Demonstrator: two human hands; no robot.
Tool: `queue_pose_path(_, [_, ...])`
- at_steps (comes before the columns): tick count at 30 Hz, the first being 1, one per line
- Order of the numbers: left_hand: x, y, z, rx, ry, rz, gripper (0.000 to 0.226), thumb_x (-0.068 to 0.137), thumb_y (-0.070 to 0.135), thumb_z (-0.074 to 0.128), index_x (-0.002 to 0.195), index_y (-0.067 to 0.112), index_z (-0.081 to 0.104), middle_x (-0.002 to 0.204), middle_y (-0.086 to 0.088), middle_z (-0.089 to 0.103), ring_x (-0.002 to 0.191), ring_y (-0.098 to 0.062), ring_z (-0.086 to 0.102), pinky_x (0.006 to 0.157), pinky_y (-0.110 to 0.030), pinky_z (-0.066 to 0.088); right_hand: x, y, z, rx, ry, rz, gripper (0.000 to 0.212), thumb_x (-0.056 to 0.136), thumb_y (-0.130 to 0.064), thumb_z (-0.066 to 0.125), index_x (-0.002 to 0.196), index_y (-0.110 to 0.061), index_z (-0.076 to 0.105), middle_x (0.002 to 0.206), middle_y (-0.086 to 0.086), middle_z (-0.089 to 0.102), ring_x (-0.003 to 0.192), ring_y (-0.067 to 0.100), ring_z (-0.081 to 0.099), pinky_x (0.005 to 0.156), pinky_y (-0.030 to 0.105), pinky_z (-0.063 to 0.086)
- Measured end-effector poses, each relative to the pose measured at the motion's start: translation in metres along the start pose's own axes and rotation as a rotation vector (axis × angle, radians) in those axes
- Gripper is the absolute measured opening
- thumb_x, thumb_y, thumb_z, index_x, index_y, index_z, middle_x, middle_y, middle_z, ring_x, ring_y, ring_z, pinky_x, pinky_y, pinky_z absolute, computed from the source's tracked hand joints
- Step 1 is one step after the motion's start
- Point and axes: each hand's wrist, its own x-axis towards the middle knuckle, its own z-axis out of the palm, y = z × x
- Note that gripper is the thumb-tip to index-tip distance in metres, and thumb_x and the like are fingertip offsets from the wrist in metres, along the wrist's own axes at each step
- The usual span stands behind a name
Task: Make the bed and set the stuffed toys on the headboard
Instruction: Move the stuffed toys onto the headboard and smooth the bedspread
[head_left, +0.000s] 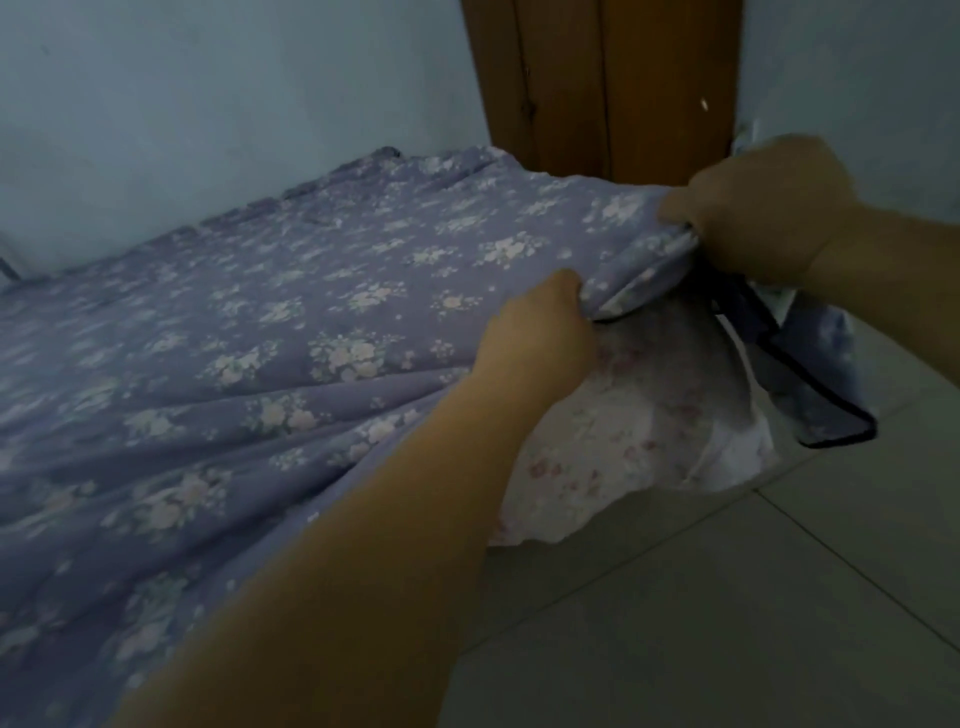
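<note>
Both hands at one corner of the purple flowered quilt (291, 332), spread across the bed: left hand (540, 325) with fingers curled round the hem, right hand (763, 208) bunching the corner, probably to pull it taut and square over the white sheet (613, 447). No stuffed toys in view.

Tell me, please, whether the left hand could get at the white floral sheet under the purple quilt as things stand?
Probably yes: the white floral sheet lies exposed just below the left hand, nothing between them, though that hand now grips the purple quilt edge.
</note>
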Motion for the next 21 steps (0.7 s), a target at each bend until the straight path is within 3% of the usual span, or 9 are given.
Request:
queue_pose_path(3, [-0.002, -0.002, 0.007, 0.015, -0.127, 0.053, 0.008, 0.097, 0.014, 0.043, 0.104, 0.011, 0.043, 0.092, -0.008, 0.047, 0.08, -0.026, 0.044, 0.068, -0.032, 0.034, -0.009, -0.01, 0.009, -0.079, -0.246, 0.129, 0.016, 0.09, -0.015, 0.053, 0.092, -0.025, 0.065, 0.064, -0.002, 0.043, 0.06, 0.024, 0.047, 0.05, 0.021, 0.026])
queue_pose_path(7, [-0.009, -0.002, 0.007, -0.066, -0.101, 0.071, 0.007, 0.098, 0.017, 0.042, 0.093, 0.013, 0.039, 0.089, -0.011, 0.048, 0.071, -0.024, 0.04, 0.064, -0.03, 0.03, -0.012, -0.01, -0.004, -0.022, -0.182, 0.179, 0.021, 0.085, -0.014, 0.056, 0.069, -0.028, 0.054, 0.064, 0.003, 0.053, 0.056, 0.025, 0.047, 0.055, 0.025, 0.036])
queue_pose_path(8, [-0.012, -0.002, 0.007, -0.076, -0.116, 0.072, 0.005, 0.098, 0.016, 0.041, 0.099, 0.012, 0.043, 0.097, -0.015, 0.053, 0.075, -0.025, 0.043, 0.066, -0.03, 0.031, -0.013, -0.009, -0.001, -0.05, -0.175, 0.157, 0.02, 0.085, -0.016, 0.056, 0.071, -0.029, 0.055, 0.065, 0.003, 0.056, 0.058, 0.026, 0.05, 0.056, 0.026, 0.038])
queue_pose_path(10, [-0.018, -0.001, 0.012, -0.059, -0.154, 0.086, 0.025, 0.097, 0.013, 0.04, 0.122, 0.009, 0.045, 0.118, -0.017, 0.055, 0.095, -0.031, 0.051, 0.072, -0.029, 0.034, -0.018, -0.009, 0.007, -0.149, -0.215, 0.092, 0.017, 0.088, -0.019, 0.051, 0.086, -0.03, 0.064, 0.079, 0.003, 0.064, 0.071, 0.027, 0.059, 0.06, 0.028, 0.04])
queue_pose_path(12, [-0.024, 0.0, 0.022, -0.023, -0.208, 0.093, 0.04, 0.097, 0.01, 0.039, 0.137, 0.01, 0.037, 0.131, -0.016, 0.051, 0.114, -0.032, 0.05, 0.082, -0.029, 0.037, -0.026, -0.01, 0.016, -0.101, -0.282, 0.035, 0.017, 0.089, -0.022, 0.051, 0.093, -0.032, 0.064, 0.093, -0.001, 0.065, 0.087, 0.024, 0.061, 0.068, 0.029, 0.039])
queue_pose_path(14, [-0.029, 0.0, 0.034, 0.017, -0.308, 0.105, 0.046, 0.097, 0.01, 0.039, 0.142, 0.01, 0.031, 0.137, -0.015, 0.047, 0.121, -0.032, 0.048, 0.094, -0.032, 0.039, -0.035, -0.017, 0.026, -0.082, -0.283, -0.068, 0.013, 0.084, -0.025, 0.058, 0.093, -0.033, 0.063, 0.097, -0.003, 0.064, 0.093, 0.022, 0.062, 0.07, 0.028, 0.037])
queue_pose_path(16, [-0.035, -0.001, 0.044, 0.0, -0.408, 0.128, 0.047, 0.098, 0.014, 0.042, 0.143, 0.008, 0.031, 0.14, -0.015, 0.045, 0.125, -0.031, 0.046, 0.098, -0.03, 0.035, -0.04, -0.022, 0.033, -0.037, -0.219, -0.142, 0.017, 0.069, -0.015, 0.073, 0.079, -0.026, 0.066, 0.082, 0.002, 0.064, 0.076, 0.027, 0.064, 0.06, 0.028, 0.032])
queue_pose_path(18, [-0.045, -0.005, 0.057, -0.084, -0.451, 0.141, 0.044, 0.098, 0.017, 0.046, 0.138, 0.003, 0.036, 0.14, -0.016, 0.044, 0.126, -0.03, 0.044, 0.096, -0.026, 0.032, -0.049, -0.029, 0.041, -0.053, -0.209, -0.175, 0.019, 0.06, -0.009, 0.075, 0.07, -0.021, 0.065, 0.072, 0.004, 0.06, 0.065, 0.026, 0.061, 0.057, 0.027, 0.027])
queue_pose_path(21, [-0.061, -0.02, 0.075, -0.211, -0.619, 0.102, 0.043, 0.097, 0.017, 0.046, 0.137, 0.004, 0.037, 0.141, -0.013, 0.042, 0.12, -0.026, 0.046, 0.088, -0.021, 0.039, -0.059, -0.046, 0.056, -0.039, -0.338, -0.263, 0.027, 0.043, -0.005, 0.086, 0.058, -0.021, 0.069, 0.055, 0.003, 0.058, 0.051, 0.024, 0.058, 0.051, 0.028, 0.033])
